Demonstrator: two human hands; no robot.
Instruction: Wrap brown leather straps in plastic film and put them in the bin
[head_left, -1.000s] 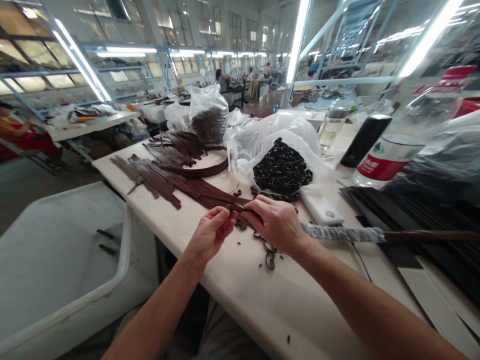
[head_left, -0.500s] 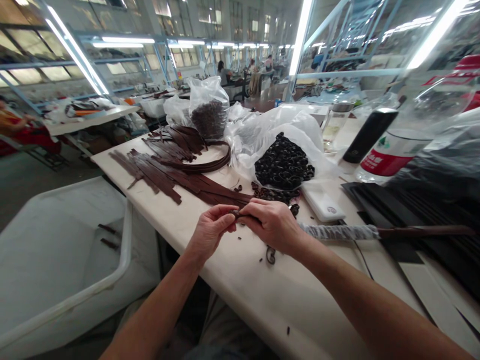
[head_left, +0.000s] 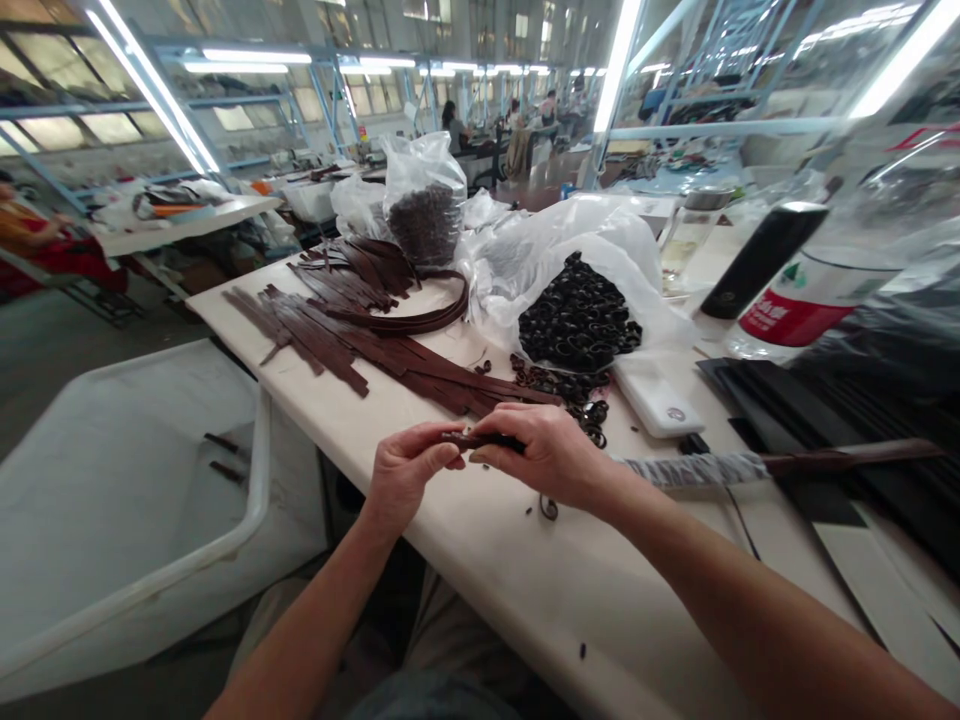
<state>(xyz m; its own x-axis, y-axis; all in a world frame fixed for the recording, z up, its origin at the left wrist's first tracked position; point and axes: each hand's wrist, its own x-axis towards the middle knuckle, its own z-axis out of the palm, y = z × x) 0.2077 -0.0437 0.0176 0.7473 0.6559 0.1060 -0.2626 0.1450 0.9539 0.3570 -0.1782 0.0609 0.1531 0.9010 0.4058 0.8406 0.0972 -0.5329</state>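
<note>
Over the table's front edge, my left hand (head_left: 405, 468) pinches one end of a short dark brown strip (head_left: 489, 439) between thumb and fingers. The fingers of my right hand (head_left: 551, 452) are closed on the strip's other part, and partly hide it. Just beyond my hands lies a spread of long brown leather-like strips (head_left: 420, 378). An open plastic bag (head_left: 660, 300) full of small black loops (head_left: 577, 312) rests behind my right hand. More small dark loops (head_left: 562, 380) are scattered at the bag's mouth, and a single curl (head_left: 549, 508) sits nearer me.
A large white bin (head_left: 259, 470) with dark scraps inside stands left of the table (head_left: 465, 520). To the right are a white power bank (head_left: 660, 398), a black flask (head_left: 761, 262), a big plastic bottle (head_left: 802, 300) and black strips (head_left: 757, 395). People sit farther back.
My right hand has turned slightly, and more of the brown strip shows between my hands. The left hand has shifted slightly left. The whole view has moved a little.
</note>
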